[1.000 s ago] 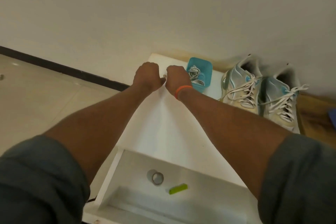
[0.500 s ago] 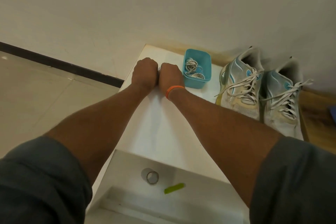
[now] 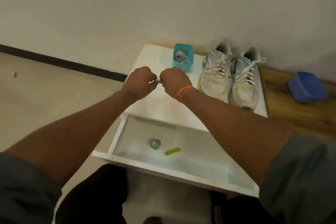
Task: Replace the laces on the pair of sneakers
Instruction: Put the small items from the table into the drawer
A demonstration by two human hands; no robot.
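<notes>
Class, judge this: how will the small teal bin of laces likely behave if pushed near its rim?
The bin stands taller than its base is wide, so it may tip rather than slide. It holds only some coiled laces, so it is probably light. The white tabletop looks smooth, favouring sliding on low pushes.

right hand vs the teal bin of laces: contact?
Apart. The head view shows a strip of white tabletop between the right hand and the teal bin; the hand grips a small item, not the bin.

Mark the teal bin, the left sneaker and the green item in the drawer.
teal bin (image 3: pixel 189 55): head view, right rim.
left sneaker (image 3: pixel 212 80): head view, toe.
green item (image 3: pixel 172 151): head view, its middle.
</notes>
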